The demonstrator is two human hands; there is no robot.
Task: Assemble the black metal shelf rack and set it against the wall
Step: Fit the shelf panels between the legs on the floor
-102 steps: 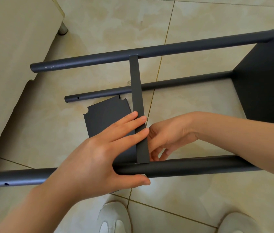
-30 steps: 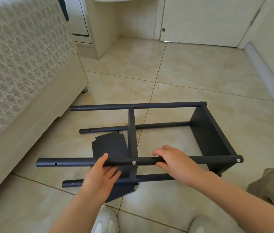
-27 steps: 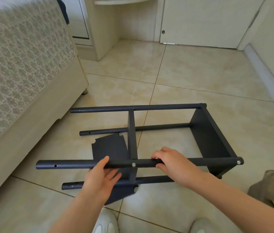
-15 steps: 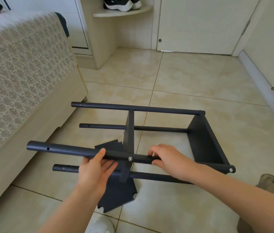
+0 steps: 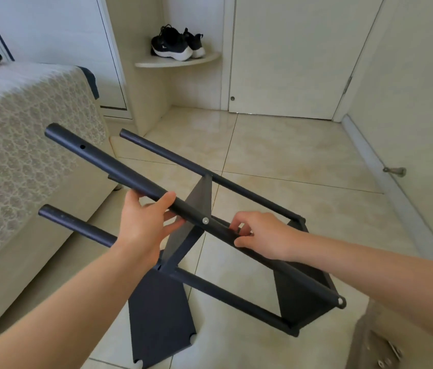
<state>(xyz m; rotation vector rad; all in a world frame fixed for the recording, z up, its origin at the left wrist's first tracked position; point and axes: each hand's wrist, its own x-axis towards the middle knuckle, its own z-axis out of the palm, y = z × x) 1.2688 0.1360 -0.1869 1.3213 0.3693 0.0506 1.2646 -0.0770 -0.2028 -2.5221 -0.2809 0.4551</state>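
1. Shelf rack (image 5: 103, 161) is tilted at centre frame, open pole ends aimed toward ten o'clock, near the bed (image 5: 23, 134).
2. Left hand (image 5: 143, 227) wraps the nearest pole.
3. Right hand (image 5: 260, 235) pinches that pole just past the screw (image 5: 205, 220).
4. Loose panel (image 5: 159, 315) lies on the floor (image 5: 289, 155), six o'clock.

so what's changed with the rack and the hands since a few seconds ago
The rack frame lay flat; now its open end is lifted toward the bed, the end panel staying low. The hands left the middle shelf panel: left hand and right hand now grip the near upper tube either side of its screw. The loose panel still lies on the floor.
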